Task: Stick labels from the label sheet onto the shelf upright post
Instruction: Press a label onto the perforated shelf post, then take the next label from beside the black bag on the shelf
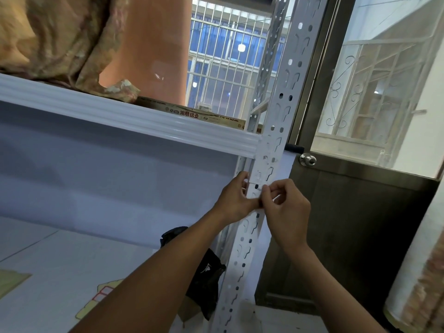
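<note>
The white perforated shelf upright post point(286, 97) runs from top right down to the bottom middle. Pale labels point(263, 169) cover a stretch of it just below the white shelf beam point(120, 114). My left hand point(234, 199) rests against the post's left edge, its thumb on a white label point(254, 192). My right hand point(287, 207) sits on the post's right side, with thumb and forefinger pinching that label's right edge. The label sheet is not in view.
Crumpled tan fabric point(60, 42) lies on the upper shelf, beside a printed cardboard box point(192, 114). A black bag point(206, 272) hangs near the post lower down. A metal door with a round knob point(307, 159) and glass pane stands right of the post.
</note>
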